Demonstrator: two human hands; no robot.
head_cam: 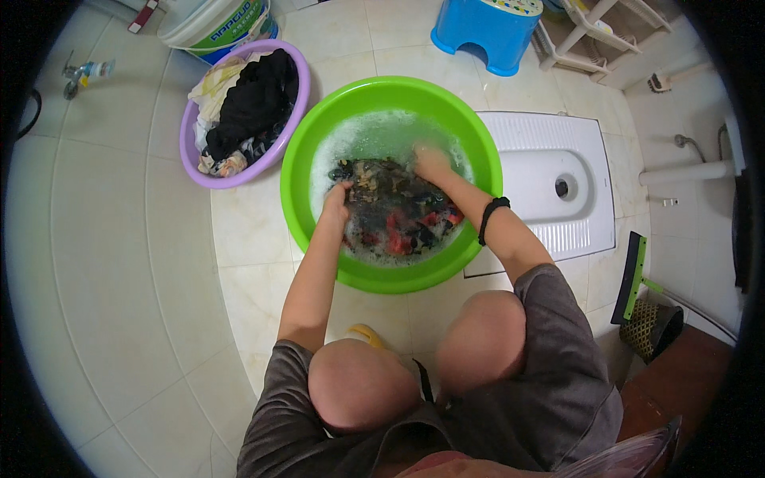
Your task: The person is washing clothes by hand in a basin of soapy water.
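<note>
Before me on the floor stands a round green plastic basin (391, 279) with foamy, soapy water (382, 131) in it. A dark, wet patterned garment (388, 185) floats there, with red patches of cloth (399, 233) in its nearer part. At the garment's left edge, my left hand (337, 200) grips the fabric with its thumb on top. My right hand (431, 161) is at the cloth's upper right, curled and partly blurred by foam; its fingertips are hidden, so its hold is unclear. A black band (493, 218) circles my right forearm.
Left of the basin, a purple tub (186, 143) holds clothes (251, 101), beside a lidded bucket (221, 30). A squat toilet (550, 227) adjoins on the right. Beyond are a blue stool (472, 36) and a shelf rack (588, 42). A floor squeegee (635, 278) leans near a woven wastebasket (642, 322).
</note>
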